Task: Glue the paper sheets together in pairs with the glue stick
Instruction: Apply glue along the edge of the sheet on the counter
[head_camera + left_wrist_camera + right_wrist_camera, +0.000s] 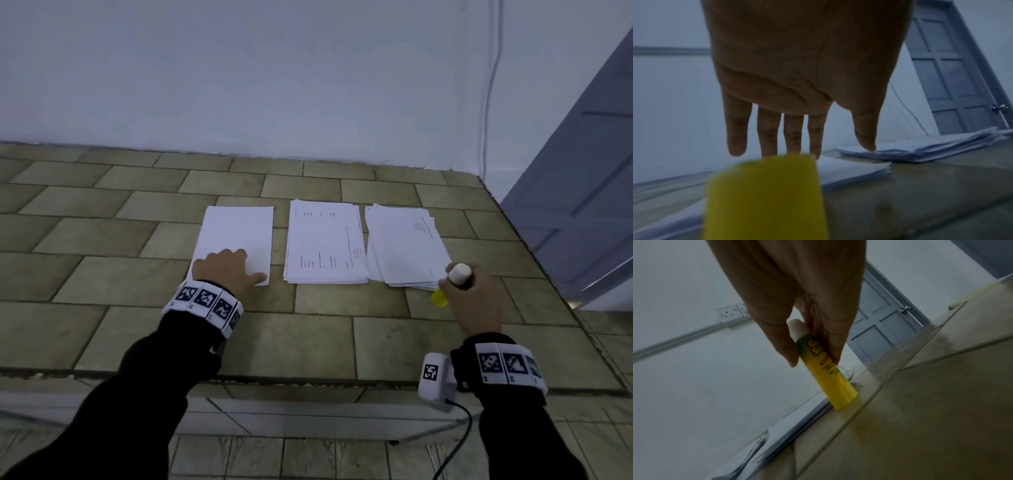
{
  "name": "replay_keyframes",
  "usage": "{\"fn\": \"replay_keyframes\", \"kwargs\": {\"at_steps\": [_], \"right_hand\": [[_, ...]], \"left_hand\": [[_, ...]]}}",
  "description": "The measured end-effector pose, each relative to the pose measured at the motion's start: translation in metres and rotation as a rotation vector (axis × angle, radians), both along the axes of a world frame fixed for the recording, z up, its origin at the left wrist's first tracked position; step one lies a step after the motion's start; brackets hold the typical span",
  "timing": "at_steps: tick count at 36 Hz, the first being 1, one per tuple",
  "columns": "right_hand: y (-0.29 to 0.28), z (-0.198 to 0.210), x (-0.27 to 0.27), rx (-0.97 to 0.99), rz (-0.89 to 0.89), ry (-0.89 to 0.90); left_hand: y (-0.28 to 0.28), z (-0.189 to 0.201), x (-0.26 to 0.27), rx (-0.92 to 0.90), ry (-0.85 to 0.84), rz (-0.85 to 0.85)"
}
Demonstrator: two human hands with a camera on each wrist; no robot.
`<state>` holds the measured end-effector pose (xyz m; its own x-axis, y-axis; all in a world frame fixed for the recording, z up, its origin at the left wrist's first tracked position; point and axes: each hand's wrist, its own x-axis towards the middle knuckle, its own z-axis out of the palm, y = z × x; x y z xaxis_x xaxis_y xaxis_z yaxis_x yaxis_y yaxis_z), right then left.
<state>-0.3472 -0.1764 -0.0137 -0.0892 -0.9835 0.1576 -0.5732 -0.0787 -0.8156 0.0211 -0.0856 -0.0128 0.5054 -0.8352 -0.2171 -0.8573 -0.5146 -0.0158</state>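
Three lots of white paper lie in a row on the tiled counter [308, 335]. My left hand [224, 270] rests flat, fingers straight, on the near end of the blank left sheet [236, 233]. In the left wrist view the left hand [797, 81] shows straight fingers, with a blurred yellow object [764, 194] close to the lens. The printed middle stack [325, 246] and the looser right stack [404, 246] lie untouched. My right hand [476, 301] grips the yellow glue stick [439, 298], white end up, at the right stack's near corner. The glue stick [830, 378] stands tilted, its yellow end on the counter.
A white wall rises behind the counter, with a thin cable [489, 102] running down it and a socket [731, 313]. A grey panelled door [582, 205] stands to the right. The counter's front edge [308, 378] runs below my wrists.
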Motion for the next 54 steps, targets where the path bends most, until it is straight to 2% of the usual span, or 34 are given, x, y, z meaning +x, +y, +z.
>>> {"fn": "replay_keyframes", "kwargs": {"at_steps": [11,16,22,26,29,32,36,40,43,49,54], "right_hand": [[0.001,-0.005,-0.001,0.03,0.052,-0.046],[0.0,-0.007,-0.002,0.046,0.054,-0.057],[0.001,-0.005,-0.002,0.038,0.064,-0.045],[-0.001,-0.006,-0.002,0.031,0.069,-0.028],[-0.004,-0.009,-0.002,0.034,0.07,-0.028],[-0.004,-0.01,-0.004,0.045,0.08,-0.033],[-0.002,-0.007,-0.002,0.031,0.114,-0.007],[0.003,-0.005,0.002,0.037,0.163,0.001],[0.004,-0.007,0.004,0.051,0.2,0.03],[0.006,-0.009,0.007,0.078,0.241,0.038],[0.01,-0.008,0.012,0.08,0.274,0.05]], "left_hand": [[-0.003,0.001,0.004,-0.054,0.022,-0.003],[0.002,0.007,0.012,-0.268,0.15,0.082],[0.015,0.046,0.008,-0.576,0.193,0.189],[0.02,0.063,0.001,-0.778,0.264,0.083],[0.023,0.067,-0.01,-0.852,0.377,-0.137],[0.029,0.063,-0.026,-0.732,0.494,-0.357],[0.039,0.046,-0.045,-0.52,0.546,-0.543],[0.049,0.026,-0.06,-0.183,0.425,-0.694],[0.057,0.016,-0.069,-0.022,0.369,-0.744],[0.066,-0.002,-0.066,0.125,0.273,-0.767],[0.074,-0.011,-0.062,0.092,0.24,-0.788]]}}
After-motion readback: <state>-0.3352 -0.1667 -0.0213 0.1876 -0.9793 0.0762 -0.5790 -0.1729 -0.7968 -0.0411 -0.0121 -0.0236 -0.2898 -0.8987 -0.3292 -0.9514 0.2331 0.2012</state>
